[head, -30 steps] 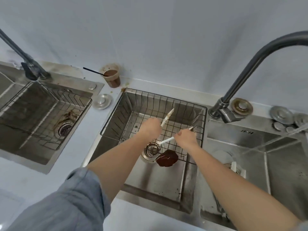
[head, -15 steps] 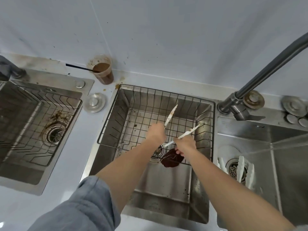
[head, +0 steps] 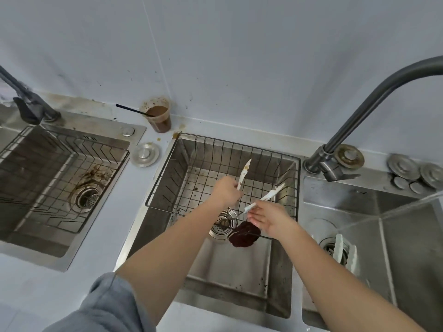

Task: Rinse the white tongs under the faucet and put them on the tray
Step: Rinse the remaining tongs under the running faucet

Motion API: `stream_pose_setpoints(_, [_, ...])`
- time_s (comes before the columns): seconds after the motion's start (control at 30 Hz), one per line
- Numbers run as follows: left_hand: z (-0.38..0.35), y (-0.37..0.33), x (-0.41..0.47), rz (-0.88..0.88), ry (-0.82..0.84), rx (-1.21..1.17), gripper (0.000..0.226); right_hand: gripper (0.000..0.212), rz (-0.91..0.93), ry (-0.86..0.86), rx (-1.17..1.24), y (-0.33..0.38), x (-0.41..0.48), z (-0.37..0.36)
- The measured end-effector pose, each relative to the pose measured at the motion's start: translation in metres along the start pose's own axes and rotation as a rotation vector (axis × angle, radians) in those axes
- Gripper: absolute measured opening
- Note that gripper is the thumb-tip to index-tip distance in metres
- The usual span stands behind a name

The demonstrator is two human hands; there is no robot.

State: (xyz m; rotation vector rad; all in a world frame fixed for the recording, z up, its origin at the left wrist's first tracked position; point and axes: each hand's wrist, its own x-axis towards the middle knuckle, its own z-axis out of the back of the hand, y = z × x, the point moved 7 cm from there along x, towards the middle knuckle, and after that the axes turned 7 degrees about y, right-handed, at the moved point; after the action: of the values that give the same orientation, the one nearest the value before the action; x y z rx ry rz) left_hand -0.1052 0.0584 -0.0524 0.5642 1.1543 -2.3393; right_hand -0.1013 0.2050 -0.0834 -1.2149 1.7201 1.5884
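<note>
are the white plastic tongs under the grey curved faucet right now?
No, the white plastic tongs are held over the wire basket in the middle sink, well left of the grey curved faucet.

Person, seen from a head-worn camera: two arms only.

Left arm: sleeve (head: 105,305) of grey-blue woven cloth, loose and softly creased, pushed up and bunched at the elbow; forearm bare below it. Left hand (head: 225,191) bare: no glove, ring or watch in view.

Right arm: forearm bare along all its visible length; no sleeve edge in view. Right hand (head: 269,218) bare, wrist without band or strap.

No markings or print visible on the cloth.
</note>
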Motion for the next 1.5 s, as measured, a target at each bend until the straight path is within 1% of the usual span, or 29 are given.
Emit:
stream_pose_setpoints(0.07, [0.004,-0.001,-0.017,-0.021,-0.048,-0.111,0.02,0.019,0.021,0.085,0.018,0.007,-0.014,0.0])
stream_pose_setpoints(0.13, [0.006,-0.003,-0.035,-0.045,-0.108,-0.253,0.01,0.013,0.058,0.156,-0.009,0.016,-0.029,0.0])
stream_pose_setpoints(0.2, [0.003,-0.007,-0.051,-0.064,-0.152,-0.366,0.009,0.008,0.1,0.187,-0.028,0.021,-0.043,0.002])
stream_pose_setpoints(0.3, [-0.011,-0.021,-0.071,-0.08,-0.196,-0.432,0.009,0.009,0.157,0.197,-0.04,0.024,-0.062,0.019])
stream_pose_setpoints(0.43, [-0.039,-0.045,-0.091,-0.082,-0.211,-0.52,0.003,0.007,0.201,0.228,-0.04,0.017,-0.079,0.064])
stream_pose_setpoints(0.47, [-0.049,-0.052,-0.096,-0.082,-0.211,-0.523,0.007,0.008,0.202,0.234,-0.031,0.015,-0.083,0.077])
stream_pose_setpoints(0.53, [-0.07,-0.069,-0.105,-0.077,-0.203,-0.543,0.015,0.008,0.189,0.25,-0.01,0.011,-0.089,0.101])
stream_pose_setpoints(0.63, [-0.1,-0.093,-0.116,-0.07,-0.216,-0.588,0.003,0.006,0.138,0.276,0.056,0.002,-0.099,0.132])
stream_pose_setpoints(0.7, [-0.119,-0.104,-0.12,-0.05,-0.22,-0.623,0.007,0.006,0.103,0.296,0.096,-0.006,-0.104,0.151])
stream_pose_setpoints(0.83, [-0.155,-0.103,-0.124,0.05,-0.201,-0.631,0.004,0.009,0.008,0.31,0.149,-0.027,-0.112,0.18])
stream_pose_setpoints(0.93, [-0.18,-0.094,-0.128,0.131,-0.184,-0.598,0.013,0.008,-0.067,0.318,0.196,-0.047,-0.116,0.194])
stream_pose_setpoints(1.07, [-0.214,-0.086,-0.126,0.175,-0.138,-0.58,0.021,0.008,-0.118,0.282,0.232,-0.066,-0.114,0.214])
stream_pose_setpoints(1.13, [-0.23,-0.087,-0.117,0.176,-0.102,-0.554,0.029,0.008,-0.099,0.215,0.221,-0.066,-0.109,0.228])
stream_pose_setpoints(1.23, [-0.251,-0.096,-0.101,0.173,-0.051,-0.543,0.036,0.014,-0.039,0.127,0.13,-0.056,-0.099,0.249])
stream_pose_setpoints(1.33, [-0.264,-0.112,-0.085,0.168,-0.006,-0.569,0.029,0.016,0.03,0.075,0.034,-0.038,-0.093,0.262])
stream_pose_setpoints(1.4, [-0.266,-0.124,-0.073,0.166,0.01,-0.556,0.023,0.011,0.071,0.053,0.006,-0.023,-0.087,0.265])
stream_pose_setpoints(1.5, [-0.266,-0.135,-0.05,0.16,0.017,-0.551,0.032,0.009,0.132,0.01,-0.036,-0.001,-0.076,0.266])
